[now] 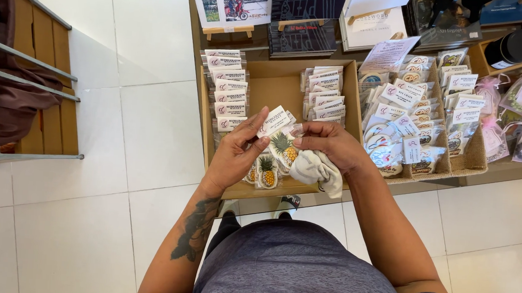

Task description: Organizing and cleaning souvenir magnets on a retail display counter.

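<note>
Far to the left I saw a wooden rack with a grey metal frame [27, 75] and some brown cloth hanging on it, well away from the work. Next came the open cardboard box [277, 83] on the low worktop [504, 171]. Inside its left side stood a row of small packets with white labels [228, 89]. That row leaned a bit, and I thought a bump from an arm could make it fall flat like dominoes.

My left hand [236, 151] was pinched on a clear packet with a pineapple in it [282, 143], holding it by its white label over the front of the box. More pineapple packets [265, 172] lay under that hand, near the front wall. The held packet looked slippery, so I thought it could slide out and drop past the low box edge to the white floor tiles [85, 214].

My right hand [328, 145] touched the same packet with its fingertips and was also closed on a bunched white cloth [317, 169]. The two hands were close together. Doing two jobs with one hand, I judged, could let the cloth slip down or drag the packets below out of place.

To the right, a woven basket [474, 156] was packed full of little packets, and my elbow could have knocked some out.
</note>
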